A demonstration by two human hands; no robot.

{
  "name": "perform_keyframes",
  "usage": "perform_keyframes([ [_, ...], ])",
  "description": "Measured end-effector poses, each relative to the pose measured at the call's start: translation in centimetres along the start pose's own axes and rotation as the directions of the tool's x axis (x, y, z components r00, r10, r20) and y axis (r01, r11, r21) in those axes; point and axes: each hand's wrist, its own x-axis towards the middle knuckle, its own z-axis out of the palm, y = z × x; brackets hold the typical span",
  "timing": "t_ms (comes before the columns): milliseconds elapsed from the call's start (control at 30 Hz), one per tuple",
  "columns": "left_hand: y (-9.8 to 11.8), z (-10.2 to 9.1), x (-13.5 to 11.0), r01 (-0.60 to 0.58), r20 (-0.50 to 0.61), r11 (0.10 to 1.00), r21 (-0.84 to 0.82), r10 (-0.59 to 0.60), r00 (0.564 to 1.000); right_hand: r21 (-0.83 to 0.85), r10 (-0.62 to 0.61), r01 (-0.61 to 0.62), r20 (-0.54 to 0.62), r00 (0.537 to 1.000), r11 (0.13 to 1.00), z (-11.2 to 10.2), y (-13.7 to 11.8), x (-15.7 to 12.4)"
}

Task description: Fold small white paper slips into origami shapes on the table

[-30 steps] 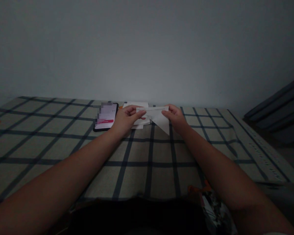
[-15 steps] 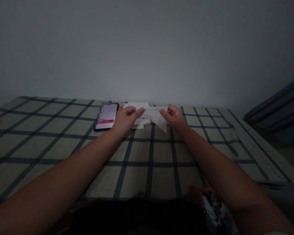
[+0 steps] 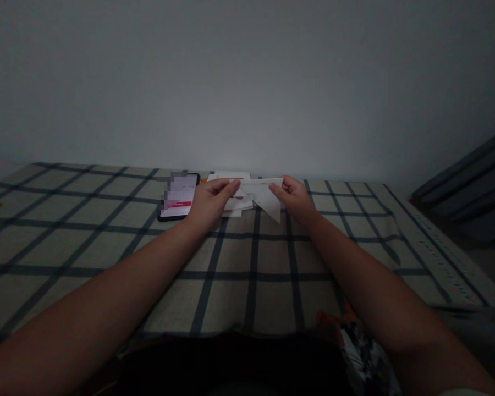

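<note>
A sheet of white paper (image 3: 269, 199) is stretched between my two hands, folded along its top edge, with a pointed corner hanging down toward the right. My left hand (image 3: 213, 199) pinches the paper's left end between thumb and fingers. At the other end, my right hand (image 3: 293, 197) grips the top right corner, thumb in front. Under and behind the held sheet lie more white papers (image 3: 232, 213), partly covered by my left hand. A few small red marks show near them; I cannot make out what they are.
A phone (image 3: 177, 204) with a lit screen lies left of my left hand. Everything rests on a checked cloth (image 3: 231, 286) with dark lines. Behind it rises a plain wall (image 3: 247, 82). Dark ridged material (image 3: 470, 187) stands at the far right.
My left thumb has shifted slightly left and up along the paper's fold. More red marks show beside it. My right hand has barely moved.
</note>
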Motion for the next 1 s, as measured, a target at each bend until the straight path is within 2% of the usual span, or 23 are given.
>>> perform_keyframes([
  [100, -0.1, -0.1, 0.1, -0.049, -0.039, 0.999, 0.013, 0.050, 0.998, 0.013, 0.013, -0.013, 0.005, 1.000, 1.000, 0.0, 0.1, -0.1],
  [167, -0.2, -0.1, 0.2, -0.040, -0.031, 0.998, -0.040, 0.039, 0.999, 0.003, 0.005, -0.005, 0.004, 1.000, 1.000, 0.1, 0.1, -0.2],
  [300, -0.3, 0.2, 0.0, 0.102, 0.114, 0.987, -0.122, -0.088, 0.990, -0.039, -0.016, 0.017, 0.040, 0.999, 0.999, 0.2, 0.1, -0.4],
  [400, -0.1, 0.3, -0.3, 0.146, 0.182, 0.987, -0.074, -0.130, 0.975, -0.063, -0.017, 0.022, 0.073, 0.997, 0.998, 0.3, 0.0, -0.5],
  [667, -0.1, -0.1, -0.4, 0.091, 0.239, 0.994, 0.056, -0.102, 0.966, -0.144, -0.071, 0.085, 0.095, 0.993, 0.986, 0.0, -0.6, -0.6],
  [800, -0.7, -0.1, -0.3, 0.132, 0.255, 0.990, 0.040, -0.137, 0.957, -0.204, -0.112, 0.133, 0.110, 0.988, 0.970, 0.0, -0.4, -0.4],
  [1000, -0.8, 0.1, -0.3, 0.222, 0.278, 0.975, 0.012, -0.217, 0.936, -0.284, -0.110, 0.148, 0.147, 0.983, 0.947, -0.1, -0.4, -0.4],
])
